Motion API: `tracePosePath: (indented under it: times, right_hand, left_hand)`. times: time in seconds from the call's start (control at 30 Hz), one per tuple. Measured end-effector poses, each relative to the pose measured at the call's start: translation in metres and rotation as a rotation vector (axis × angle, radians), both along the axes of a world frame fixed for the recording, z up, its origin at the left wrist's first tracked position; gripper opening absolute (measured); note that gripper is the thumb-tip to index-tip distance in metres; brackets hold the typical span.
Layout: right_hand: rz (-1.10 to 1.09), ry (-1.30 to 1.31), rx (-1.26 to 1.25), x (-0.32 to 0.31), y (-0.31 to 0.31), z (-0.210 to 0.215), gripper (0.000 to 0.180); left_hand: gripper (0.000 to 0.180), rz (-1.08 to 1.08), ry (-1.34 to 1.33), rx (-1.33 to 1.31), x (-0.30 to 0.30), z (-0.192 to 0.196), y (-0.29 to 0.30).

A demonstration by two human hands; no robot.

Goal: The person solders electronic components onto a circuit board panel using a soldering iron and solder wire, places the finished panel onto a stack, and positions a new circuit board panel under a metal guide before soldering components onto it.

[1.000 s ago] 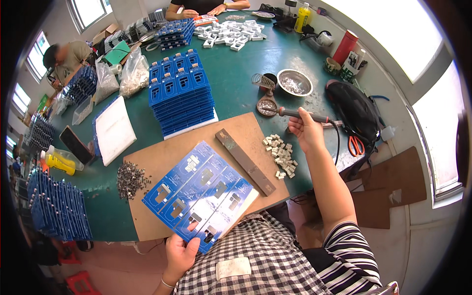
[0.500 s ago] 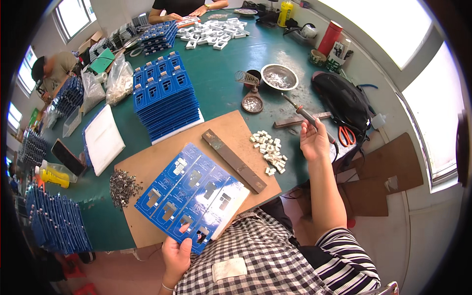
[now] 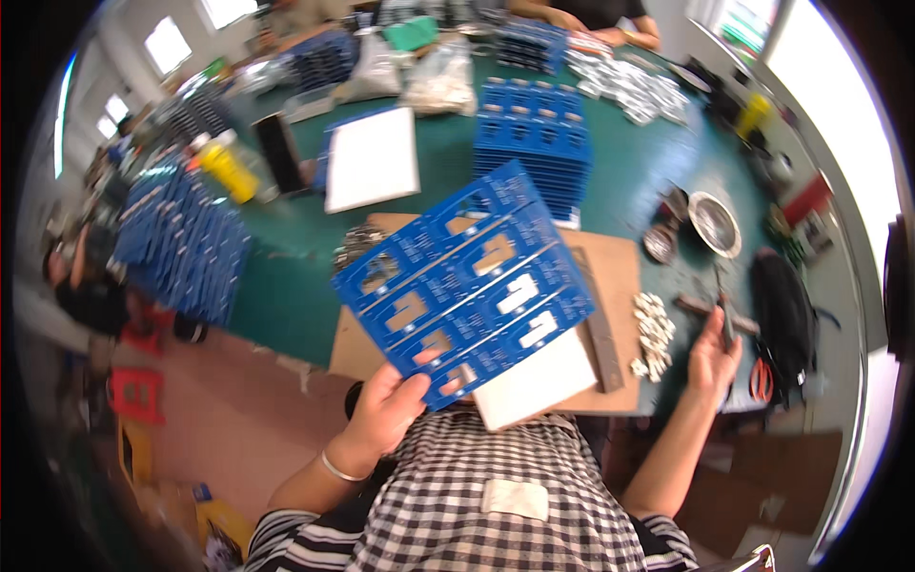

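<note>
My left hand (image 3: 389,412) grips a blue circuit board panel (image 3: 448,253) by its near corner, thumb on top. The panel has several cut-outs and is held up at a slant, partly over a white flat board (image 3: 534,386). In my right hand (image 3: 710,360) is a soldering iron (image 3: 728,329), its tip pointing away from me near the metal bowl. Left of that hand lies a pile of small white connectors (image 3: 654,334). A dark metal bar (image 3: 600,334) rests on the brown board (image 3: 618,262). Small dark metal parts (image 3: 360,243) are heaped behind the panel, partly hidden.
A tall stack of blue panels (image 3: 532,143) stands behind the brown board. A metal bowl (image 3: 715,225) and an iron stand (image 3: 661,238) sit at the right, near red scissors (image 3: 760,379) and a black bag (image 3: 783,310). More panels (image 3: 181,238) stand at left. Across the table sits another person (image 3: 600,24).
The view has swung left. My left hand has raised and turned the blue panel, uncovering more of the white board. My right hand still holds the soldering iron off to the right.
</note>
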State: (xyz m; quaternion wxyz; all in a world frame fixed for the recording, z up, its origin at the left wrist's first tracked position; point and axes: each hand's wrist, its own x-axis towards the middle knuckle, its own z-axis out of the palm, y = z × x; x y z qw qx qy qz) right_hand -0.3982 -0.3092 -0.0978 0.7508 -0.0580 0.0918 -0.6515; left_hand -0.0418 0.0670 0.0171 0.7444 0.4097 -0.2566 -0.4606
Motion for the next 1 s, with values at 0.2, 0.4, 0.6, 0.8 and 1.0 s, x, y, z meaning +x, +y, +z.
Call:
tracePosePath:
  times: [0.2, 0.4, 0.6, 0.8, 1.0]
  right_hand:
    - [-0.066, -0.036, 0.17, -0.007, -0.028, -0.004, 0.06]
    - [0.032, 0.217, 0.227, 0.005, 0.009, 0.01, 0.058]
    - [0.007, 0.484, 0.068, 0.016, 0.04, 0.039, 0.031]
    - [0.187, 0.567, -0.146, 0.029, 0.051, 0.044, 0.029]
    - [0.117, 0.649, -0.066, 0.048, 0.069, 0.057, 0.024]
  left_hand:
    - [0.03, 0.313, -0.03, 0.038, 0.038, 0.041, 0.016]
    - [0.028, 0.678, -0.156, -0.106, 0.111, 0.099, 0.081]
    - [0.028, 0.82, -0.321, -0.18, 0.227, 0.195, 0.161]
    - [0.027, 0.963, -0.048, -0.037, 0.327, 0.199, 0.168]
    - [0.028, 1.065, -0.014, 0.139, 0.369, 0.2, 0.159]
